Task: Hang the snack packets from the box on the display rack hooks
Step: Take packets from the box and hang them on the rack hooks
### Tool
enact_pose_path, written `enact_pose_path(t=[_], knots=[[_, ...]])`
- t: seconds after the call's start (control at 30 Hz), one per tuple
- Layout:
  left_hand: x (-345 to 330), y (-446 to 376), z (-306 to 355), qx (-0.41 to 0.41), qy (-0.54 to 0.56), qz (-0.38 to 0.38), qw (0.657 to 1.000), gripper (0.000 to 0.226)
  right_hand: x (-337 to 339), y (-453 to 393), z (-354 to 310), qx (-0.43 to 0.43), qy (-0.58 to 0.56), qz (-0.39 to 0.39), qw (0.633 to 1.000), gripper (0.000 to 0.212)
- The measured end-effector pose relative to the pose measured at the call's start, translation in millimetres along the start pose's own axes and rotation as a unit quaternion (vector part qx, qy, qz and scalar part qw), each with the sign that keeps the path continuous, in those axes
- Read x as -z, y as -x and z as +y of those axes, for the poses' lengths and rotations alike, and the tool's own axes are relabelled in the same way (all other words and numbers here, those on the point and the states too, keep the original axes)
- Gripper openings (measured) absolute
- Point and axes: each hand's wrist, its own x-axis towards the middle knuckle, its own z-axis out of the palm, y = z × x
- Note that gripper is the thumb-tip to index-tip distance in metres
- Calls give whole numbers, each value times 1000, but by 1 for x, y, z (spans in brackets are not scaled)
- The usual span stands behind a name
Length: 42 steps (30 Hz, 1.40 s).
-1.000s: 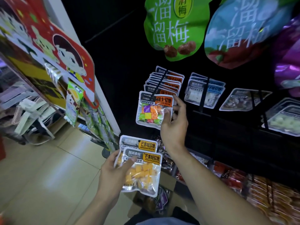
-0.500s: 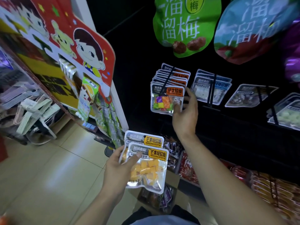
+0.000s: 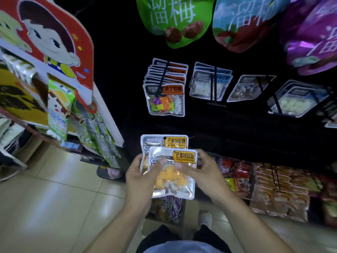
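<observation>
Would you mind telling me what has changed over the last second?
The right hand let go of the multicoloured candy packet, now hanging on its hook, and came down to grip the front mango packet. The left hand still holds the mango packets.

Both forearms are reaching forward and converging in front of the body, bare to the elbow. The left hand (image 3: 140, 177) is curling its grip around the yellow-candy packets (image 3: 171, 172), thumb lying across the front. The right hand (image 3: 204, 172) is pinching the front packet's right edge.
</observation>
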Motion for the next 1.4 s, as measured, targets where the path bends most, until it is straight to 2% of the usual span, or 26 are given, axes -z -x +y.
enact_pose_path(t=[0.1,0.23,0.43,0.53,0.63,0.7,0.77,0.87,1.0,1.2,1.4], knots=[[-17,0,-5,-2,11,1,1000,33,11,4,2,-14,-32,24,999,43],[-45,5,-12,15,32,-6,999,17,40,8,12,-24,-82,68,994,37],[-94,19,-32,7,7,2,1000,16,107,20,21,-12,-93,78,993,26],[-127,33,-48,3,-1,-3,1000,26,153,30,26,3,-103,99,990,23],[-163,49,-66,6,-23,-18,1000,54,205,41,36,21,-101,144,984,17],[-191,58,-82,15,-36,-31,999,51,243,51,43,32,-111,176,978,15],[-219,64,-96,13,-39,-44,998,30,280,62,47,43,-120,216,968,14],[-259,71,-111,22,-45,-70,996,20,335,80,52,56,-122,294,946,14],[-305,84,-116,15,-53,-114,992,15,386,105,54,65,-146,345,925,17],[-339,95,-118,40,-66,-186,980,15,406,139,66,76,-159,424,888,12],[-364,115,-122,49,-86,-256,962,19,440,175,74,71,-166,535,825,6]])
